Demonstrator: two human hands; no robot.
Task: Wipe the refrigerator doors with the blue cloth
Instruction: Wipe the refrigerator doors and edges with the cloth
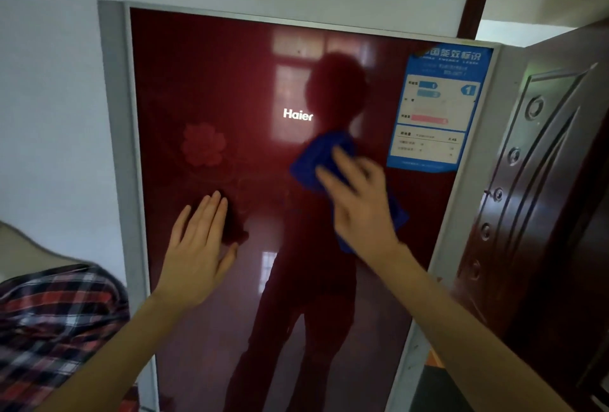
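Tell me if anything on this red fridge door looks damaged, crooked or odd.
Nothing looks damaged. The blue energy label on the glossy red refrigerator door sits slightly tilted, its lower edge looking uneven. The right hand presses the blue cloth flat.

The refrigerator door (230,82) stands in front, against the wall (49,82). The left hand (197,247) lies flat on the door, low and to the left. The right hand (359,200) presses the cloth (313,161) on the door, further right and higher. A label (438,108) sits above it, at the door's top right. A room door (543,197) stands right of the refrigerator.
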